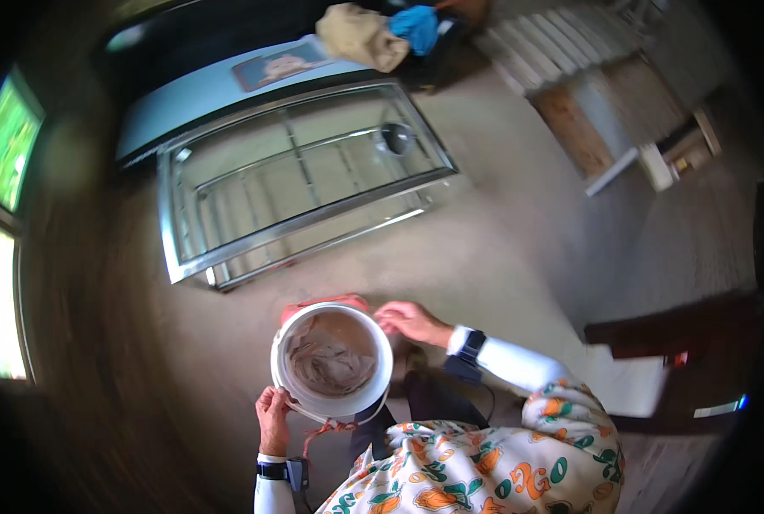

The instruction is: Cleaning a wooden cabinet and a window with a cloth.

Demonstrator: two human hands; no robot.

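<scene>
A white bucket is in front of me, with crumpled greyish-brown material inside it. My left hand is closed at its near left side, where the wire handle meets the rim. A reddish cord is tied to the handle and dangles toward me. My right hand is at the bucket's right rim with its fingers bent against it; their tips are blurred. Behind the far rim shows some red cloth, partly hidden by the bucket.
Ahead stands a metal-framed glass table with a dark round bowl. Beyond it is a bench with a light blue top, holding tan cloth and blue cloth. Wooden furniture stands far right, dark furniture nearer right.
</scene>
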